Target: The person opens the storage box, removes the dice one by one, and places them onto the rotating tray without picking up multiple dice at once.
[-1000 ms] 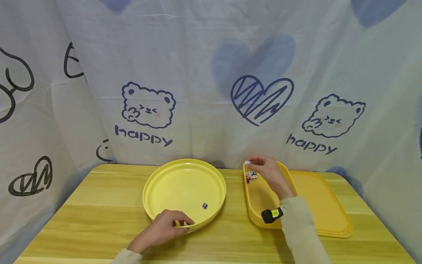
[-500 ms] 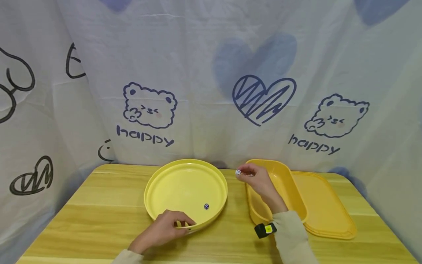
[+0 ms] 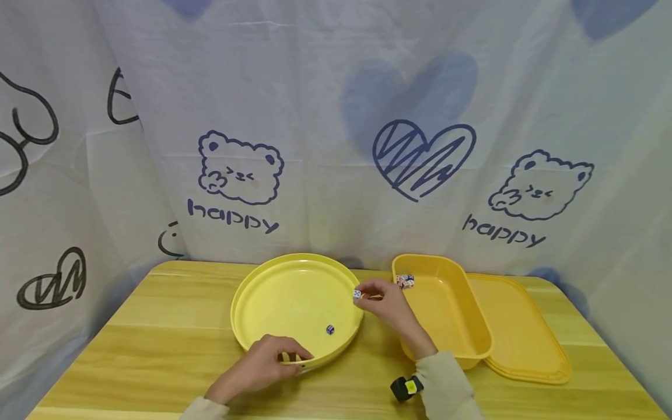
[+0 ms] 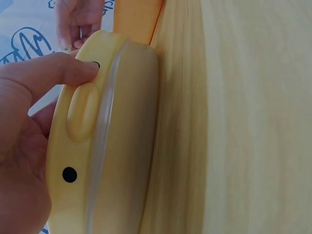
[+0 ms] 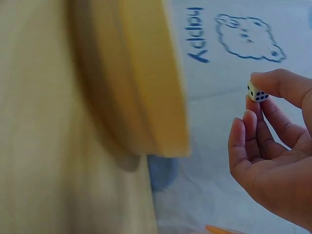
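Observation:
My left hand grips the near rim of a round yellow tray, its thumb pressed on the outer wall in the left wrist view. A dark blue die lies in the tray towards its right front. Between thumb and fingertips, my right hand pinches a white die with dark pips. That hand is at the tray's right rim, with the die overlapping the rim in the head view. Several white, red and dark dice sit in the far left corner of an orange-yellow box.
Right of the box, a flat orange-yellow lid lies on the wooden table. A printed cloth hangs behind the table's back edge. A black wrist camera is worn on the right wrist.
My right hand has come out of the box and moved left and nearer to the tray's right rim, carrying the white die. The left hand keeps its grip on the tray rim.

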### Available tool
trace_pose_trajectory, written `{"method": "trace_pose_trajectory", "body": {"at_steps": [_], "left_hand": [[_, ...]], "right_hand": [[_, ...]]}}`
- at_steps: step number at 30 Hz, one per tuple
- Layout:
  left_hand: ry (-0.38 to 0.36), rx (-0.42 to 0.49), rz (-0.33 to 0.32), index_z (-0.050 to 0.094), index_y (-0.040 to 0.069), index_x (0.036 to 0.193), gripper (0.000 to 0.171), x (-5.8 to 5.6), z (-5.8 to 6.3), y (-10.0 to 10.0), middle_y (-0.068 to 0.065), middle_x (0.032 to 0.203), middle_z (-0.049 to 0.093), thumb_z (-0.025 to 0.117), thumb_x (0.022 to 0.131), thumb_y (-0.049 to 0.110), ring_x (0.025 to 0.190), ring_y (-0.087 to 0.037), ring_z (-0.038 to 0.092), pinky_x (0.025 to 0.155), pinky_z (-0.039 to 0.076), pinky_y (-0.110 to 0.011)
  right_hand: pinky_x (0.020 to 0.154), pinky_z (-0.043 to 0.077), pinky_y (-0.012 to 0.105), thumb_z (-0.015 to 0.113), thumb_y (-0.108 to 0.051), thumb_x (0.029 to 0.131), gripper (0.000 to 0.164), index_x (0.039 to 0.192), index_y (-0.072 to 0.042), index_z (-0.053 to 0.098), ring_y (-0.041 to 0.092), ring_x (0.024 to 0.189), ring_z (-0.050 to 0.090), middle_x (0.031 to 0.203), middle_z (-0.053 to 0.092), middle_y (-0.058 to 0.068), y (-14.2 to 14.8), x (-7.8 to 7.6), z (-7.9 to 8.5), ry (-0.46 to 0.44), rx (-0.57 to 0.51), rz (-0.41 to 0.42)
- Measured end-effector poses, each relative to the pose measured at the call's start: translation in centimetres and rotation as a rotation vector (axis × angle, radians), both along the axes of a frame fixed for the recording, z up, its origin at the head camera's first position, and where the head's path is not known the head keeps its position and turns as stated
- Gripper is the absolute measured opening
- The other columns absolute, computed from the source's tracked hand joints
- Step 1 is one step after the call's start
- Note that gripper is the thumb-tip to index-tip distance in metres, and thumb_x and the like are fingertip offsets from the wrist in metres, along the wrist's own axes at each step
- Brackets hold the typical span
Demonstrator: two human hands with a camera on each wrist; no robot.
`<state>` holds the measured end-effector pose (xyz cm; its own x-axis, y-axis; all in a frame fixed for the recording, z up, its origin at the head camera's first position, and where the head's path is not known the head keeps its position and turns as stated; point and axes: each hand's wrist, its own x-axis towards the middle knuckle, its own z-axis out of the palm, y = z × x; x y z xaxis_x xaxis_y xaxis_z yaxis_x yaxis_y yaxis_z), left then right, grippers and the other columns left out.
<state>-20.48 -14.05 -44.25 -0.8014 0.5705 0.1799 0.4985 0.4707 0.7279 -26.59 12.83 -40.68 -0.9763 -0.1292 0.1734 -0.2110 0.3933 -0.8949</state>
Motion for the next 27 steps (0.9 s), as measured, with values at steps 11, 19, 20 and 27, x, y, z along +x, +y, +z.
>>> {"method": "trace_pose_trajectory", "body": {"at_steps": [11, 19, 20, 27], "left_hand": [[0.009, 0.011, -0.006, 0.076, 0.015, 0.099, 0.016, -0.1, 0.0, 0.1, 0.013, 0.084, 0.064, 0.073, 0.084, 0.011, 0.074, -0.001, 0.053, 0.059, 0.044, -0.023], [0.003, 0.005, -0.014, 0.076, 0.014, 0.099, 0.016, -0.1, 0.1, 0.1, 0.013, 0.084, 0.065, 0.073, 0.084, 0.01, 0.075, -0.001, 0.053, 0.06, 0.044, -0.023], [0.002, 0.002, -0.011, 0.076, 0.015, 0.099, 0.016, -0.1, 0.1, 0.1, 0.013, 0.084, 0.064, 0.073, 0.084, 0.011, 0.075, -0.001, 0.053, 0.061, 0.044, -0.023], [0.012, 0.008, -0.014, 0.076, 0.014, 0.099, 0.015, 0.0, 0.0, 0.1, 0.013, 0.085, 0.065, 0.072, 0.084, 0.011, 0.075, -0.001, 0.053, 0.06, 0.044, -0.023]], "right_hand": [[0.081, 0.052, 0.036, 0.076, -0.006, 0.081, 0.018, 0.095, 0.001, 0.068, 0.018, 0.083, 0.058, 0.088, 0.065, 0.005, -1.5, 0.3, -2.1, 0.05, -0.001, 0.097], [0.077, 0.05, 0.031, 0.076, -0.006, 0.081, 0.017, 0.095, 0.0, 0.068, 0.016, 0.081, 0.057, 0.087, 0.063, 0.004, -1.8, 0.4, -2.7, 0.026, -0.003, 0.082], [0.076, 0.05, 0.031, 0.076, -0.006, 0.081, 0.017, 0.095, 0.0, 0.068, 0.015, 0.081, 0.057, 0.086, 0.063, 0.004, -1.9, 0.4, -2.7, 0.022, -0.002, 0.081], [0.076, 0.05, 0.032, 0.076, -0.007, 0.081, 0.017, 0.095, 0.0, 0.068, 0.016, 0.08, 0.057, 0.086, 0.063, 0.004, -1.9, 0.6, -2.6, 0.013, 0.019, 0.082]]}}
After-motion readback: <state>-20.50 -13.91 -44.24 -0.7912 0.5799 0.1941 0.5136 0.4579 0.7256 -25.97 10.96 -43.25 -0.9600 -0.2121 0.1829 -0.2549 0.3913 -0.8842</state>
